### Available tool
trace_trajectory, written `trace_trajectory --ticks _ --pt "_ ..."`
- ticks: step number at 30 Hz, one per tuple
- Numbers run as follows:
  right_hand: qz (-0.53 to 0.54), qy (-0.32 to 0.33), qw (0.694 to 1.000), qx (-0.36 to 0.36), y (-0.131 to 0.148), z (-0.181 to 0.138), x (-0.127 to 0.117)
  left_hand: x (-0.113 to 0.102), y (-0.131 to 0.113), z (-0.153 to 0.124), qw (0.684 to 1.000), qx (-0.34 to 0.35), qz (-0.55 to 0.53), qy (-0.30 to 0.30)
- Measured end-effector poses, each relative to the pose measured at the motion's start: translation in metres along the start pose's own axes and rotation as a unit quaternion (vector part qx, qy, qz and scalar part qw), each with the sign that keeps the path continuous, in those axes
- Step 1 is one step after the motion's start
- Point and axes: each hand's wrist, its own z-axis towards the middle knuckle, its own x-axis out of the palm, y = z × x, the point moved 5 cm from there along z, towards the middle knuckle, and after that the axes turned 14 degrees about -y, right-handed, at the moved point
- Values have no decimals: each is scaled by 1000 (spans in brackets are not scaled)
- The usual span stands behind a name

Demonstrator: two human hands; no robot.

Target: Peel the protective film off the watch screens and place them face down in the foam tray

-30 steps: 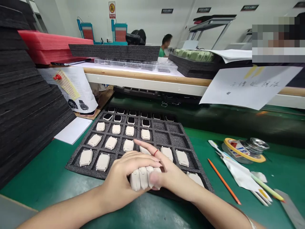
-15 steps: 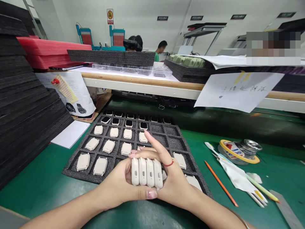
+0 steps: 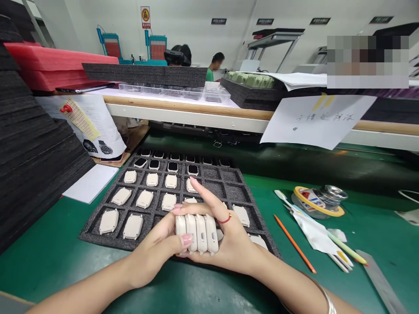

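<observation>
Several cream watch cases (image 3: 202, 235) stand side by side in a row between my two hands, above the near edge of a black foam tray (image 3: 91, 233). My right hand (image 3: 231, 237) wraps round the row from the right, its index finger stretched out over the tray. From the left, my left hand (image 3: 155, 244) grips the row too, with its thumb pressed across the front of the leftmost cases. In the tray's compartments lie cream watch cases (image 3: 109, 221) with their backs up. Farther back are cases with dark screens (image 3: 173, 167) facing up. My hands hide part of the tray.
Foam sheets (image 3: 36, 152) are stacked at the left, beside white paper (image 3: 91, 183). To the right lie an orange stick (image 3: 294, 244), a tape roll (image 3: 317, 203) by a glass jar, and a metal ruler (image 3: 381, 279). A shelf (image 3: 183, 111) spans the back; people sit beyond.
My left thumb has moved up and left from beneath the row onto the front of the cases. The whole view has shifted slightly, with the scene sitting farther left.
</observation>
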Motion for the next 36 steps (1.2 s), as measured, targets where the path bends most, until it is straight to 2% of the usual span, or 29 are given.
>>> trace_trajectory --ticks 8,12,18,24,28,31,33,36 --pt "-40 13 999 -21 3 -2 4 9 -10 -3 997 13 56 -45" --pt "-57 14 998 -28 6 -3 5 8 -8 -4 997 16 46 -57" --pt "-81 36 995 -52 9 -5 7 4 -5 -2 990 41 100 -92" --pt "-105 68 988 -96 13 -6 11 12 -10 2 996 43 73 -42" --pt "-156 84 974 -141 21 -5 9 11 -17 1 987 74 128 -64" --pt "-88 25 992 -90 24 -1 -1 9 -22 -3 966 137 202 -79" --pt "-32 -33 999 -19 18 0 -8 8 -24 -5 950 176 247 -75" --pt "39 -106 987 116 -1 0 -13 8 -26 -9 932 225 278 -66"
